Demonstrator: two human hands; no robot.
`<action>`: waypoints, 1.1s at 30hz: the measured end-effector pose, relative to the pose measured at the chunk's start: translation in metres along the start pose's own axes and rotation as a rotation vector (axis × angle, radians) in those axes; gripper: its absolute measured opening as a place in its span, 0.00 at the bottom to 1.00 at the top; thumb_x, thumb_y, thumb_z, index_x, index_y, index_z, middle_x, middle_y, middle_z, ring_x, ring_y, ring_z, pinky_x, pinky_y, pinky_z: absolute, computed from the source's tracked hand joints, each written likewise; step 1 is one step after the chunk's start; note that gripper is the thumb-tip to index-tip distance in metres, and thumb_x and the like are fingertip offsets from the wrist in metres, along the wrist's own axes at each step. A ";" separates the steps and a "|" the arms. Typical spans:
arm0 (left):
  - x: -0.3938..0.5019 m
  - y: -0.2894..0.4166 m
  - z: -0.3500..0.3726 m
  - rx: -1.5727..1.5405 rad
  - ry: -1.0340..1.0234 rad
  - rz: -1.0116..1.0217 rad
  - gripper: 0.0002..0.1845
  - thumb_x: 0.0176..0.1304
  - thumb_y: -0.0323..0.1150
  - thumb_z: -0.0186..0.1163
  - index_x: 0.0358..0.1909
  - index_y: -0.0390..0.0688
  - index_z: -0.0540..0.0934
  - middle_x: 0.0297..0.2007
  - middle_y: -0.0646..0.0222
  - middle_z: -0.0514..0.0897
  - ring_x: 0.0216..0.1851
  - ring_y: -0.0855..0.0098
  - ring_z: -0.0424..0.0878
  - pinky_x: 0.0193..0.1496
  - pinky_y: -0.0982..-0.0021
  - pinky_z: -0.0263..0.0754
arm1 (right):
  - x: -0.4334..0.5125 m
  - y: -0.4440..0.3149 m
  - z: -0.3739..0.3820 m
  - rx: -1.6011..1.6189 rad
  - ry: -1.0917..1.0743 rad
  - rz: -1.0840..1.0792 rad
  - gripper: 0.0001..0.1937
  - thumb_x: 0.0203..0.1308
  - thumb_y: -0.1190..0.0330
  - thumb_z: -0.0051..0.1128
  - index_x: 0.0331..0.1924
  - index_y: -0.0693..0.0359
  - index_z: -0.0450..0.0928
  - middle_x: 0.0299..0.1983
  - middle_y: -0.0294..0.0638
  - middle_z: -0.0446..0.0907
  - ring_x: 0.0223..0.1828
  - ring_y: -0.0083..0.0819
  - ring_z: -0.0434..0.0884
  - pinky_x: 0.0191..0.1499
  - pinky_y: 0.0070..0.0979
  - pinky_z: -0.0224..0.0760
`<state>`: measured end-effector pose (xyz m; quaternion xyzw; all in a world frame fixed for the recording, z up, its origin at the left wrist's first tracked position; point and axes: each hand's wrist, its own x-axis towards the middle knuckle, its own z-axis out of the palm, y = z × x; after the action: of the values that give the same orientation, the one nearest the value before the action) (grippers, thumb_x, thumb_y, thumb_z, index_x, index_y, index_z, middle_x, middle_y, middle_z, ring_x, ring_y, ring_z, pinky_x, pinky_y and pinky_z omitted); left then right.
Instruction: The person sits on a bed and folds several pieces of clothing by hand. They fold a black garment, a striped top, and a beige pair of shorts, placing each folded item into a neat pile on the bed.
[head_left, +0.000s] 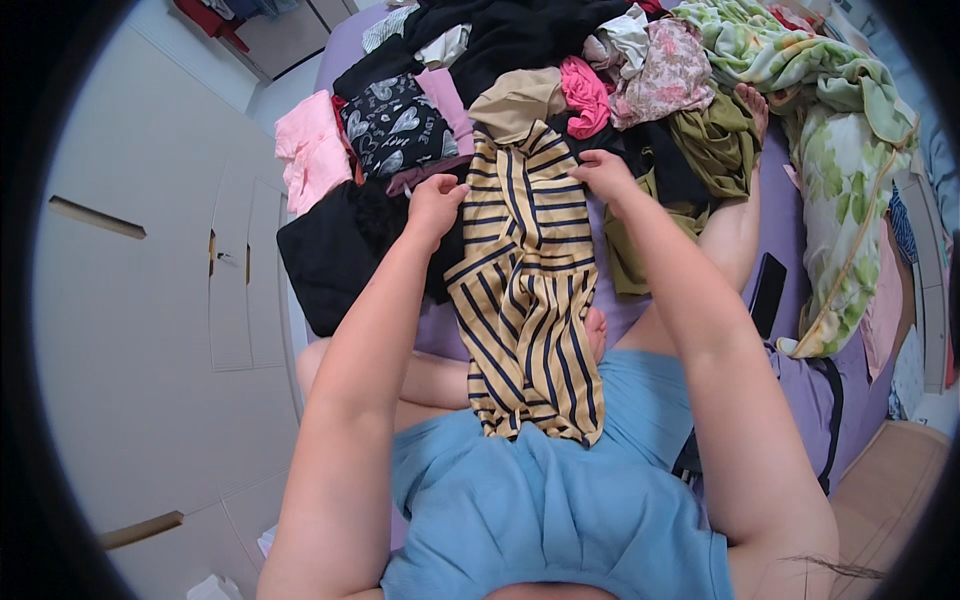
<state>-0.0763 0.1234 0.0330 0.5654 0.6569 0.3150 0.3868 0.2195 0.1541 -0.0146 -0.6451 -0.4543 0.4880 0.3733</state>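
Note:
A yellow garment with dark stripes lies lengthwise before me, its collar away from me and its lower end on my lap. My left hand pinches its left edge near the upper part, thumb and fingers together. At the opposite edge, my right hand has its fingertips on the striped cloth. The upper part looks narrow, with the sides turned in; whether sleeves lie underneath is hidden. Past the collar is a beige cloth, with a bright pink cloth to its right.
Left are folded black clothes, a pink garment and a black heart-print item. Olive clothing lies by my foot. A phone and a green-and-white floral blanket are at the right. Dark clothes are heaped farther off.

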 end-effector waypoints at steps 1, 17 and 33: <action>0.011 0.000 0.007 0.064 0.004 0.014 0.24 0.62 0.36 0.66 0.55 0.31 0.77 0.47 0.58 0.84 0.47 0.69 0.82 0.52 0.71 0.74 | 0.008 0.001 0.010 -0.016 0.009 -0.016 0.29 0.52 0.71 0.71 0.59 0.66 0.72 0.47 0.42 0.81 0.47 0.31 0.81 0.50 0.26 0.73; 0.046 0.005 -0.008 -0.638 -0.329 -0.127 0.11 0.63 0.28 0.61 0.47 0.40 0.82 0.41 0.69 0.86 0.41 0.75 0.82 0.47 0.73 0.74 | 0.007 -0.039 -0.016 0.303 -0.315 0.017 0.10 0.58 0.74 0.60 0.44 0.60 0.82 0.40 0.32 0.84 0.40 0.21 0.80 0.48 0.24 0.70; -0.120 -0.018 -0.043 0.519 -0.283 0.745 0.11 0.51 0.21 0.61 0.37 0.41 0.84 0.53 0.61 0.79 0.59 0.57 0.72 0.62 0.59 0.65 | -0.154 -0.011 -0.033 -0.667 -0.404 -0.764 0.17 0.46 0.78 0.61 0.44 0.59 0.84 0.57 0.46 0.75 0.64 0.48 0.68 0.67 0.42 0.60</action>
<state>-0.1153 0.0027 0.0574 0.8777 0.4075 0.1775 0.1792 0.2317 0.0094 0.0481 -0.4110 -0.8491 0.2613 0.2044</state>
